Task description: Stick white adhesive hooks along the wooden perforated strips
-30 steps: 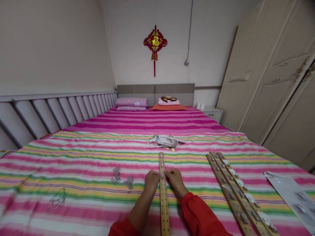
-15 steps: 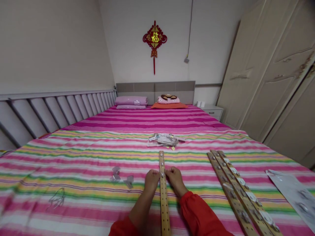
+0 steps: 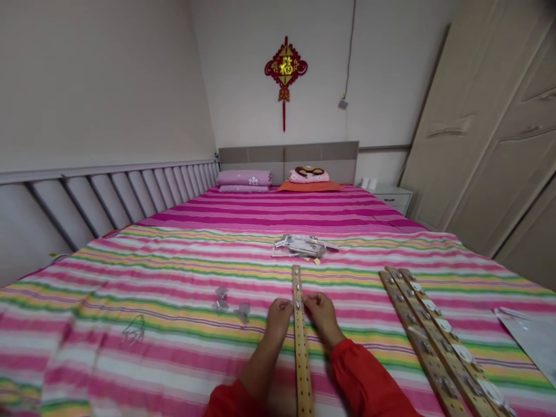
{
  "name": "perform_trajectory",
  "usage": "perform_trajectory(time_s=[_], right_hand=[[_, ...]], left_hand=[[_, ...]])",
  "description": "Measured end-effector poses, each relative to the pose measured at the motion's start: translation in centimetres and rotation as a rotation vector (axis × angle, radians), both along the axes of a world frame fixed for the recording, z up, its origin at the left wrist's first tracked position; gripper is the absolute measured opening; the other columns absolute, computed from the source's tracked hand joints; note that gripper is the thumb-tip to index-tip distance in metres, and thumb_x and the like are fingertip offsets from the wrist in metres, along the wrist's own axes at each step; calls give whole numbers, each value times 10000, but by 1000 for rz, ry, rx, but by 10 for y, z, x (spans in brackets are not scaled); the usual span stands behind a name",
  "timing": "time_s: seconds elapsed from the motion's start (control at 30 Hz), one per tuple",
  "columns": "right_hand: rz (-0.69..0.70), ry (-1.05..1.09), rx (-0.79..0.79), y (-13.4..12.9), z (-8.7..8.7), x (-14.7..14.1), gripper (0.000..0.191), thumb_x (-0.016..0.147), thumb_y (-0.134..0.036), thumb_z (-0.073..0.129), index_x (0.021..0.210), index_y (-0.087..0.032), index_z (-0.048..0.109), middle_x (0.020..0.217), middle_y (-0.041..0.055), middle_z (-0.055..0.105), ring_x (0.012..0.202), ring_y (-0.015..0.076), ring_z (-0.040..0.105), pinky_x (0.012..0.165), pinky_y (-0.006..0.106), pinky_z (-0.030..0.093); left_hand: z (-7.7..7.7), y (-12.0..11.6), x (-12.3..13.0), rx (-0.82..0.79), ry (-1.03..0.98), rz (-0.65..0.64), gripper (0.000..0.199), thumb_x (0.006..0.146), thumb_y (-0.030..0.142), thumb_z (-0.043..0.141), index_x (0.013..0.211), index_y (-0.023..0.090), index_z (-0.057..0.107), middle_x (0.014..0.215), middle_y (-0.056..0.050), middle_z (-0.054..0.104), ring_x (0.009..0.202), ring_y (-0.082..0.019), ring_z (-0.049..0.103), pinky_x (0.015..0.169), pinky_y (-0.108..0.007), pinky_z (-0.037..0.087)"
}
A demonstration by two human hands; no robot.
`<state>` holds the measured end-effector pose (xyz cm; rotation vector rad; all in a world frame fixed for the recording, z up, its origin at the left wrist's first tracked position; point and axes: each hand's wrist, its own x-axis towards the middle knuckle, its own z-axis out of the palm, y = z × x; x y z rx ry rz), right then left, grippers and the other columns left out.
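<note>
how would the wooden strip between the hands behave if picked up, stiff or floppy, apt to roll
The wooden strip lies straight, so it is probably stiff. It looks flat, so it seems unlikely to roll. Being long, it would probably dip at the near end if lifted by its far end.

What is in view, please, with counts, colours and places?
Strips: four, tan, one central, three right
Fittings: several, silver, on strips
Discs: five, white, rightmost strip
Packets: several, translucent, centre
Scraps: two, translucent, left
Tangle: one, dark, left
Bag: one, whitish, right
Covers: two, striped, partly pink, centre
Headboard: one, grey, back
Bedding: two stacks, purple and pink, by headboard
Ornament: one, red, wall
Cabinet: one, white, right
Wardrobe: one, cream, right
Railing: one, grey, left
Left fingers, right fingers: two sets, red sleeves, flanking central strip
</note>
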<state>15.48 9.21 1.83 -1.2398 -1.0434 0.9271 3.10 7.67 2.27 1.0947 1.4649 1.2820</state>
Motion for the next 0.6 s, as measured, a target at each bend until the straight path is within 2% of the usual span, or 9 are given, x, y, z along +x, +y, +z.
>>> perform_trajectory(time_s=[0.13,0.23,0.33,0.47,0.6], right_hand=[[26,32,71,-35,16,4,355,607,-535,675,657,-193,594,620,18,612,605,174,553,567,278,446],[31,28,92,-67,14,9,352,630,-538,676,653,-192,615,616,19,599,603,176,543,562,277,441],[50,9,66,-91,9,10,335,657,-522,659,653,-190,622,619,25,596,610,187,546,573,288,442],[184,-96,92,-97,23,-6,267,722,-454,598,651,-197,586,582,-3,547,550,167,507,526,267,403],[363,-494,202,-82,52,-40,100,766,-240,539,675,-201,558,614,-11,553,581,153,522,551,241,383]], left_hand=[[2,-38,-19,151,23,26,207,683,367,602,741,168,605,688,-23,637,690,-171,608,671,-280,485],[-3,-67,-46,229,115,151,240,736,407,573,797,176,601,677,-9,585,649,-159,567,608,-263,463],[-9,-82,-77,271,256,313,230,776,413,538,799,189,583,693,0,548,651,-154,538,628,-268,453],[-12,-83,-103,247,456,447,237,773,435,542,769,200,568,765,-15,555,721,-178,547,691,-303,454],[-11,-80,-103,186,564,469,247,774,452,545,813,209,574,845,-28,585,771,-195,565,702,-312,446]])
